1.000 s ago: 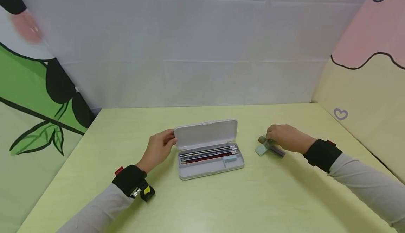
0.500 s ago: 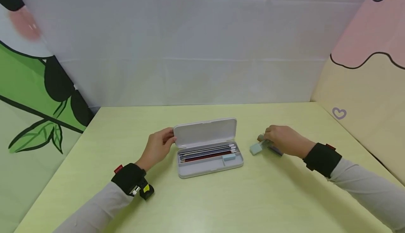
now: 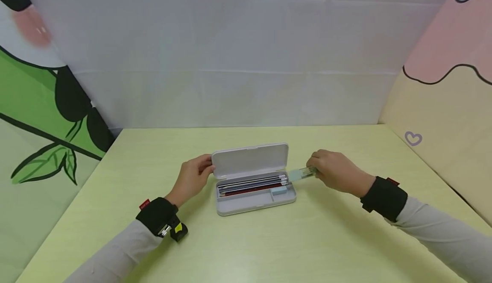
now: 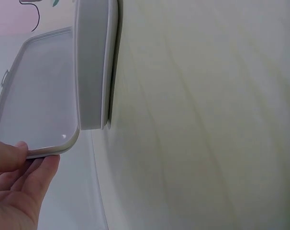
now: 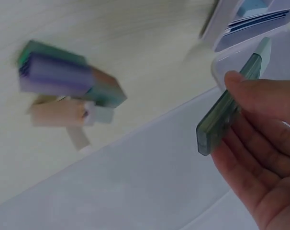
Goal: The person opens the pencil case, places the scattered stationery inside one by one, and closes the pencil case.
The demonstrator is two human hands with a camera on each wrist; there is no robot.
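My left hand (image 3: 190, 179) pinches the left end of the raised lid (image 3: 250, 162) of a white pencil case (image 3: 241, 207). In the left wrist view the thumb lies on the inner face of the lid and the fingers are behind it. Several pencils (image 3: 251, 186) fill the long back compartment, and a light blue block like an eraser (image 3: 278, 191) sits in the small front-right one. My right hand (image 3: 340, 169) grips a flat, translucent green stationery piece (image 5: 226, 108) between thumb and fingers. Its pale green end (image 3: 295, 175) overlaps the case's right edge in the head view.
Several small blocks, purple (image 5: 59, 74), green and peach (image 5: 59, 112), lie blurred on the table (image 3: 250, 249) in the right wrist view. The right hand hides them in the head view. A white cloth wall (image 3: 246, 60) stands behind the table, printed panels at both sides.
My right hand has lifted the green piece from the small blocks and moved left with it to the right side of the case. The left hand keeps its hold on the lid.
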